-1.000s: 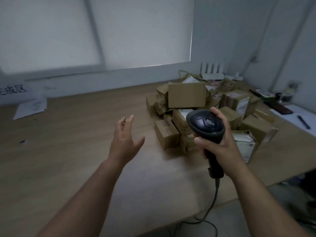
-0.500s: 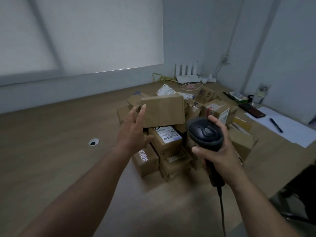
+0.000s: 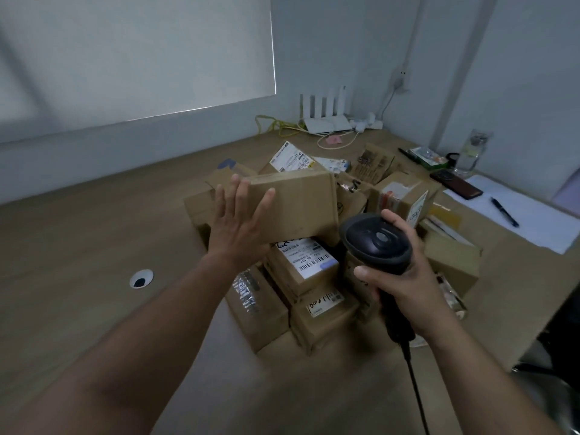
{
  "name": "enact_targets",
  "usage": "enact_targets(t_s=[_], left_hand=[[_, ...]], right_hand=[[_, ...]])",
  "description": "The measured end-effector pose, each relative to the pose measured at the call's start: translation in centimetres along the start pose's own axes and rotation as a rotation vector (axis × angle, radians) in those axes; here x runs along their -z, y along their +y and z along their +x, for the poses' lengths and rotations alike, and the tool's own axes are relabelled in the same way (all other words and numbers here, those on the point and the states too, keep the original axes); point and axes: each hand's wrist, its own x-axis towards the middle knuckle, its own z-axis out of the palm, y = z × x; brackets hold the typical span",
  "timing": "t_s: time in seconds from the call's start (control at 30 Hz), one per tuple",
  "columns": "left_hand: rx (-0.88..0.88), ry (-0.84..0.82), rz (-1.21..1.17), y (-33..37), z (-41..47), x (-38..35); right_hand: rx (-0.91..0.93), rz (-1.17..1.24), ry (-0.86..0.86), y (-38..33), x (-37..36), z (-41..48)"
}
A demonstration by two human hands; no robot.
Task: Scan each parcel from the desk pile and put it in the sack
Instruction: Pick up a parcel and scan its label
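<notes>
- Left hand: stretched forward to the top box. The fingers are straight and spread at the box's left end, and the thumb lies flat on its near face. The hand clasps nothing and only touches the box. One second ago it hung in the air over bare desk, well left of the pile. Half a second ago it was just reaching the box's left edge.
- Top box: a plain brown carton, tilted, resting on the crown of the pile, above a labelled box. It sits in the same place on the pile as half a second ago.
- Right hand: wrapped round the handle of the scanner, with fingertips on the far rim of the head. The grip is unchanged across all three moments.
- Scanner: black, head uppermost, held in the air in front of the pile's right half. Its cable drops from the handle to the lower edge of the view.
- Pile: cartons heaped on the desk, several with white barcode labels.
- Desk: a round grommet lies left of the pile; it was out of view one second ago. A router stands at the far wall. A phone, a pen and a white sheet lie to the right.
</notes>
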Motion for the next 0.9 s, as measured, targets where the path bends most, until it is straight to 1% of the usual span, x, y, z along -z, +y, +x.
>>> enact_targets(t_s=[0.07, 0.13, 0.2, 0.4, 0.5, 0.57, 0.67, 0.8, 0.9], left_hand=[[-0.002, -0.007, -0.050, -0.3, 0.4, 0.0], [0.051, -0.087, -0.082, -0.5, 0.3, 0.6], [0.147, -0.150, -0.114, -0.6, -0.3, 1.4], [0.469, -0.122, -0.241, 0.1, -4.3, 5.7], [0.609, -0.079, -0.247, 1.0, -7.4, 8.5], [0.713, -0.087, -0.251, 1.7, -9.9, 10.4], [0.877, -0.116, -0.241, 3.1, -14.3, 12.7], [1.108, -0.212, -0.225, 5.4, -20.7, 14.8], [1.256, -0.295, -0.209, 7.5, -25.4, 15.5]], right_hand=[[-0.008, -0.007, -0.018, 0.3, -0.4, 0.4], [-0.018, 0.002, -0.039, 0.3, -0.9, 0.5], [-0.025, 0.014, -0.055, -0.1, -1.2, 0.4], [-0.011, 0.047, -0.157, -0.7, -1.4, -1.0], [-0.021, 0.067, -0.260, -1.1, -1.9, -2.1], [-0.025, 0.079, -0.337, -1.1, -2.5, -2.7], [0.029, 0.095, -0.410, -1.0, -3.5, -3.8], [0.043, 0.134, -0.509, -0.3, -5.0, -5.6], [0.008, 0.165, -0.620, 0.2, -6.2, -7.5]])
